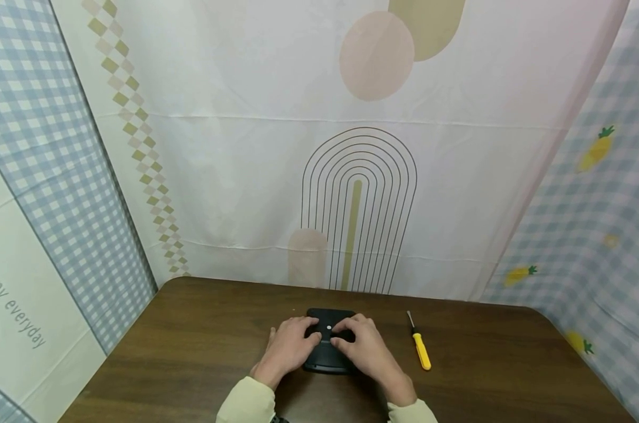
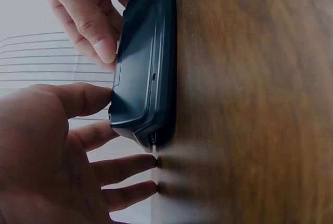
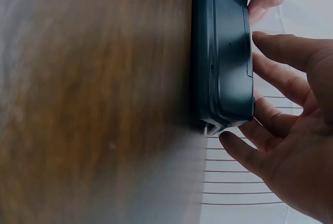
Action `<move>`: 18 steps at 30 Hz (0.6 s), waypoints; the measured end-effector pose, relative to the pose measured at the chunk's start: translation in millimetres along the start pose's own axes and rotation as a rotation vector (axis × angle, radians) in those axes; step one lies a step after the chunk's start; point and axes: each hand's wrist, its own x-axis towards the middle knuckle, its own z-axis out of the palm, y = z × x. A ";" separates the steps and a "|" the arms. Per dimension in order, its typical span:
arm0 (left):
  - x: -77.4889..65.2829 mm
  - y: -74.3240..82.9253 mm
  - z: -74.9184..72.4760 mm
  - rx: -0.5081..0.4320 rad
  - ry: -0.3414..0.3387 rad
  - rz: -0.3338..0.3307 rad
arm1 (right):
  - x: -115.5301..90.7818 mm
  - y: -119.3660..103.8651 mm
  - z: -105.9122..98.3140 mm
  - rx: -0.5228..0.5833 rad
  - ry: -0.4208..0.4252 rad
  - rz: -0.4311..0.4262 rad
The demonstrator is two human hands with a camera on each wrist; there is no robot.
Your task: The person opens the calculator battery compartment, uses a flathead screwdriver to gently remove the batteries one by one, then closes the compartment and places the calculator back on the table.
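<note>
A black plastic device (image 1: 328,357), boxy with rounded corners, lies flat on the table; what kind it is, I cannot tell. A panel seam and a small white spot show on its upper face. My left hand (image 1: 291,343) rests at its left side, thumb and forefinger touching the top; in the left wrist view the other fingers spread beside the device (image 2: 138,68). From the right, my right hand (image 1: 369,346) lays its thumb and fingertips on the upper face, near the seam. The right wrist view shows these fingers loosely bent along the device (image 3: 229,57).
A screwdriver (image 1: 421,349) with a yellow handle lies on the brown wooden table (image 1: 208,335), right of my right hand. Behind the table hangs a white patterned cloth (image 1: 234,176), with checked blue cloths (image 1: 578,235) at the sides.
</note>
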 end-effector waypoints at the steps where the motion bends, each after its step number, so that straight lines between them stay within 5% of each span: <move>1: -0.2 0.1 0.2 -0.003 -0.006 -0.005 | 0.0 -0.2 0.2 0.002 0.000 0.000; 18: -0.2 -0.3 0.0 0.027 -0.018 -0.003 | -0.4 -1.9 3.2 0.003 -0.002 -0.019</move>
